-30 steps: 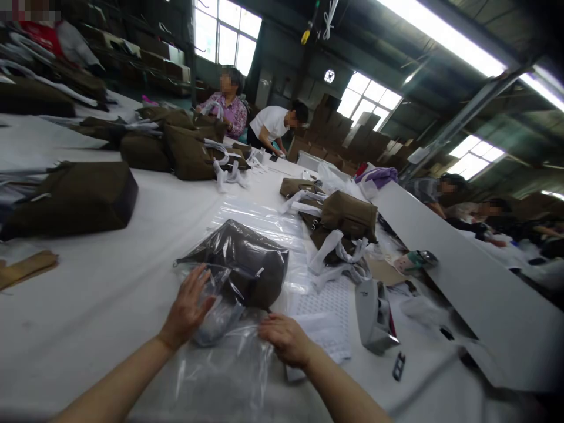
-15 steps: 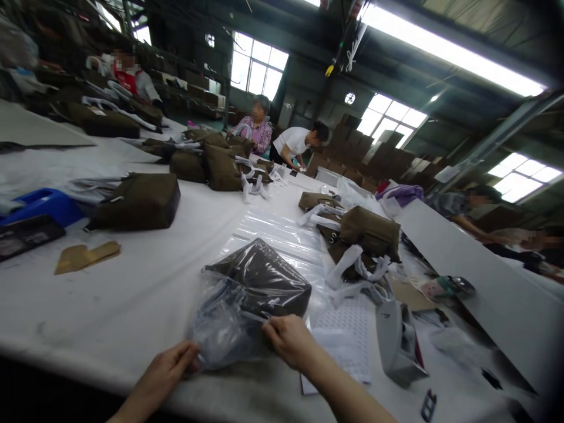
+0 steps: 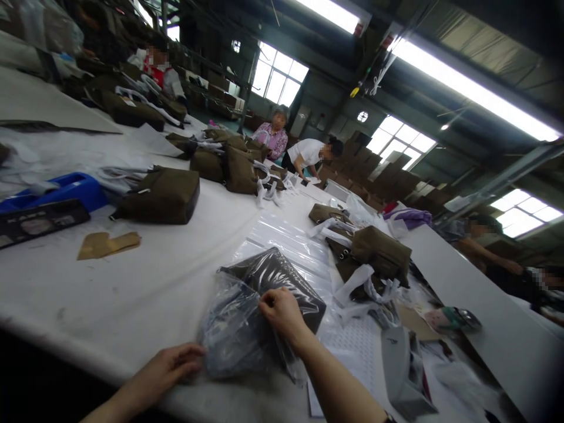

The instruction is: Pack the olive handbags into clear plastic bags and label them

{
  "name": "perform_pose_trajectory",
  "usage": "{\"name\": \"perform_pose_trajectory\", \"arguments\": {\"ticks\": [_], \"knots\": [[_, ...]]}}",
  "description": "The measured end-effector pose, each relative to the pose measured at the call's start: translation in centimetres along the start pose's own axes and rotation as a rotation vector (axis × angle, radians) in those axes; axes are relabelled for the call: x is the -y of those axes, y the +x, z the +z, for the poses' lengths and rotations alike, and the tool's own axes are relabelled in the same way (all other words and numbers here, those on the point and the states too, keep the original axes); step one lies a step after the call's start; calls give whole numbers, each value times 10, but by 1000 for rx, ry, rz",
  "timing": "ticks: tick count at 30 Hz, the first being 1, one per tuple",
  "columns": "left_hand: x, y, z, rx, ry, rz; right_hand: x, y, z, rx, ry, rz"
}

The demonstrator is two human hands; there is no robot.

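On a long white worktable [image 3: 145, 282], a dark brown bag in clear crinkled plastic [image 3: 264, 305] lies angled away rightward; the right hand [image 3: 282, 310] pinches the plastic on top, nearer than the left hand [image 3: 174, 365], pressing its near edge flat.

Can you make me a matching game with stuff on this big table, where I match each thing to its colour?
Things:
1. tray at the left edge
2. bag lying alone on the table
3. cloth far along the table
4. plastic wrap under the hands

Colours:
A. purple
B. clear
C. blue
D. olive brown

Pairs: 1-C, 2-D, 3-A, 4-B
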State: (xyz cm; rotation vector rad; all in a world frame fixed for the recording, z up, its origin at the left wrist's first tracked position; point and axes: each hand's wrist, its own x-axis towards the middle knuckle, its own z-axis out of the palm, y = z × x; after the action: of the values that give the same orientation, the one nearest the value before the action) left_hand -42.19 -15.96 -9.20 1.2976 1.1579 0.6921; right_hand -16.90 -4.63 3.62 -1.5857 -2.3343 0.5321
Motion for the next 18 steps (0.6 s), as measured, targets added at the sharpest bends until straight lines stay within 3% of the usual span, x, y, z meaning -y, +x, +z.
{"name": "perform_pose_trajectory", "arguments": {"ticks": [1,3,5,6,8,10,14,18], "knots": [[-7,0,-6,-53,51,7,-3,6,2,28,-45,34],[-30,6,-9,-302,234,87,-6,14,6,71,-120,83],[-55,19,3,-531,466,301,-8,18,7,95,-181,89],[-64,29,13,-559,584,443,-8,18,7,104,-210,81],[-71,52,37,-502,826,687,-9,17,7,100,-265,42],[-60,75,58,-494,1018,774,-12,16,8,87,-302,-51],[-25,101,70,-502,1154,709,-19,16,10,59,-399,-260],[-20,103,64,-441,1168,674,-23,10,2,-86,-404,-220]]}}
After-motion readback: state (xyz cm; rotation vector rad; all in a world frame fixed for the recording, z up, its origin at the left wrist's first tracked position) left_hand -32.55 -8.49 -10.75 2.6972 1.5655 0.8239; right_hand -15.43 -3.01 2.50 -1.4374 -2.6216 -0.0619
